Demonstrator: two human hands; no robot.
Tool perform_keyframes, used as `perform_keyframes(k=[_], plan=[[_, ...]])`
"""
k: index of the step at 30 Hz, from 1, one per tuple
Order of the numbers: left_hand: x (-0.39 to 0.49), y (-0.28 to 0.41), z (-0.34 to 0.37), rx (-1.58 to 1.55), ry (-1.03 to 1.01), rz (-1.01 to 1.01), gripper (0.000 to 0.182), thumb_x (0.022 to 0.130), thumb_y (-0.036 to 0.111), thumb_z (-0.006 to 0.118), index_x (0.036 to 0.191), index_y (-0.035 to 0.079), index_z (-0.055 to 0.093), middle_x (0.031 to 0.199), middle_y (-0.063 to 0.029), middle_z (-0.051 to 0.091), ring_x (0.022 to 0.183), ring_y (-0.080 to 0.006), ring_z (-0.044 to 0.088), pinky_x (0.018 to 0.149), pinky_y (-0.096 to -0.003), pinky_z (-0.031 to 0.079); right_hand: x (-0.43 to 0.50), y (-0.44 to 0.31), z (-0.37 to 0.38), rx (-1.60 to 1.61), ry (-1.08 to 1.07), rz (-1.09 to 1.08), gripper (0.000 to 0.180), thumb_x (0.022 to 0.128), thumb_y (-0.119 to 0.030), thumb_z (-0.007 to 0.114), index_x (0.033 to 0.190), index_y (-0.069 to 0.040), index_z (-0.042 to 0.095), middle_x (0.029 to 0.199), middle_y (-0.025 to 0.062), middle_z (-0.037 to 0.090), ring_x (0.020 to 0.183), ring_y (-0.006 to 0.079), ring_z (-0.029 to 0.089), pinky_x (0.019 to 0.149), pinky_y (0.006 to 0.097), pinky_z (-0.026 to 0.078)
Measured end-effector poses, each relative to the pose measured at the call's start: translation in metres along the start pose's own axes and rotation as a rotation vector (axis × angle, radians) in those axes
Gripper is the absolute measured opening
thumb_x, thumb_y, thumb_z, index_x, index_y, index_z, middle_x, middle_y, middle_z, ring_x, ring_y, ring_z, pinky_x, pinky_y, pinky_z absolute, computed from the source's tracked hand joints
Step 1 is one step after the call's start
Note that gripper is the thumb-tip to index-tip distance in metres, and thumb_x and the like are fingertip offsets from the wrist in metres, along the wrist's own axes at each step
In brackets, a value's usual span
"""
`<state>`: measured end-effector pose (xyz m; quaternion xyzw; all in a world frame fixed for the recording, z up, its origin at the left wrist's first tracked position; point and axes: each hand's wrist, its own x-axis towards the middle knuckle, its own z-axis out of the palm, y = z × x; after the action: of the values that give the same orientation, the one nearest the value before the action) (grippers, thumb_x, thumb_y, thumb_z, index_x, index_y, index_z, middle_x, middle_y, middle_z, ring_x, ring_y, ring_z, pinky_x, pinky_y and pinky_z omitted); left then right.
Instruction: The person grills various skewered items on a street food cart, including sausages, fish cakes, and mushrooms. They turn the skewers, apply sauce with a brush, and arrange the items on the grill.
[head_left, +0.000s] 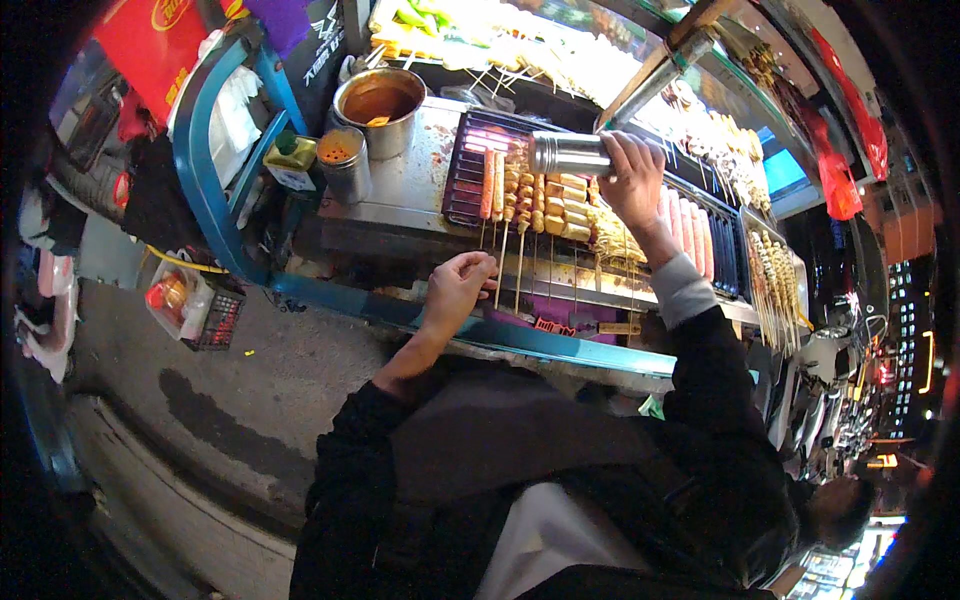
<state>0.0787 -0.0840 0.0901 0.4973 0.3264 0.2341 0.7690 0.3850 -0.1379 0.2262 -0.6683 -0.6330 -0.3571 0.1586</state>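
Note:
My right hand (634, 176) grips a steel shaker (570, 154), tilted on its side above the grill. Under it lie skewers of food: sausages (493, 184), bundled rolls (566, 206) and enoki mushrooms (616, 231). Pale pink sausages (686, 229) rest just right of my right wrist. My left hand (459, 291) hovers at the near edge beside the skewer sticks (511, 270), its fingers curled together. Whether it pinches a thin stick cannot be told. The electric grill (461, 187) glows at its left end.
A steel pot of red sauce (379, 101) and a perforated-top shaker (345, 165) stand left of the grill. A blue metal frame (337, 296) runs along the cart's near side. Lit trays of skewers (495, 49) line the back. A plastic crate (217, 322) sits on the ground.

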Motion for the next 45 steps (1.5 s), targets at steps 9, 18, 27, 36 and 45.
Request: perform_keyframes(k=[9, 18, 27, 36, 45], plan=[[0.0, -0.007, 0.001, -0.034, -0.067, -0.047, 0.037, 0.097, 0.035, 0.066, 0.116, 0.004, 0.065, 0.099, -0.0047, 0.071, 0.081, -0.0114, 0.069, 0.065, -0.0227, 0.054, 0.015, -0.025, 0.018, -0.012, 0.023, 0.005, 0.061, 0.063, -0.007, 0.074, 0.123, -0.013, 0.062, 0.116, 0.0046, 0.065, 0.11, 0.023, 0.061, 0.096, 0.0414, 0.041], [-0.008, -0.002, 0.019, -0.218, -0.239, -0.208, 0.034, 0.094, 0.034, 0.071, 0.112, 0.005, 0.065, 0.099, -0.0046, 0.071, 0.083, -0.0127, 0.068, 0.07, -0.0265, 0.055, -0.011, -0.005, -0.007, -0.026, 0.001, 0.018, 0.06, 0.063, -0.009, 0.075, 0.121, -0.013, 0.062, 0.116, 0.0044, 0.065, 0.11, 0.0236, 0.06, 0.098, 0.0422, 0.04], [-0.012, 0.0, 0.032, -0.289, -0.207, -0.235, 0.018, 0.095, 0.019, 0.068, 0.101, 0.002, 0.07, 0.084, -0.006, 0.071, 0.07, -0.0116, 0.066, 0.062, -0.0261, 0.053, -0.021, 0.004, -0.007, -0.01, 0.013, 0.068, 0.061, 0.062, -0.012, 0.078, 0.121, -0.012, 0.062, 0.117, 0.004, 0.065, 0.111, 0.023, 0.06, 0.1, 0.0425, 0.039], [-0.013, 0.003, 0.038, -0.223, -0.173, -0.23, 0.034, 0.101, 0.03, 0.058, 0.097, -0.002, 0.067, 0.082, -0.0101, 0.071, 0.069, -0.016, 0.068, 0.062, -0.0288, 0.055, -0.021, -0.005, -0.012, -0.007, 0.019, 0.056, 0.059, 0.064, -0.008, 0.074, 0.122, -0.012, 0.061, 0.118, 0.0047, 0.064, 0.111, 0.024, 0.06, 0.098, 0.0412, 0.041], [-0.027, 0.013, 0.038, 0.28, -0.013, 0.132, 0.035, 0.103, 0.028, 0.052, 0.096, -0.002, 0.068, 0.069, -0.007, 0.069, 0.054, -0.012, 0.064, 0.05, -0.0265, 0.05, -0.012, -0.011, 0.004, -0.029, 0.051, 0.09, 0.056, 0.064, -0.011, 0.075, 0.119, -0.012, 0.063, 0.113, 0.0035, 0.065, 0.107, 0.0236, 0.061, 0.096, 0.0415, 0.041]])
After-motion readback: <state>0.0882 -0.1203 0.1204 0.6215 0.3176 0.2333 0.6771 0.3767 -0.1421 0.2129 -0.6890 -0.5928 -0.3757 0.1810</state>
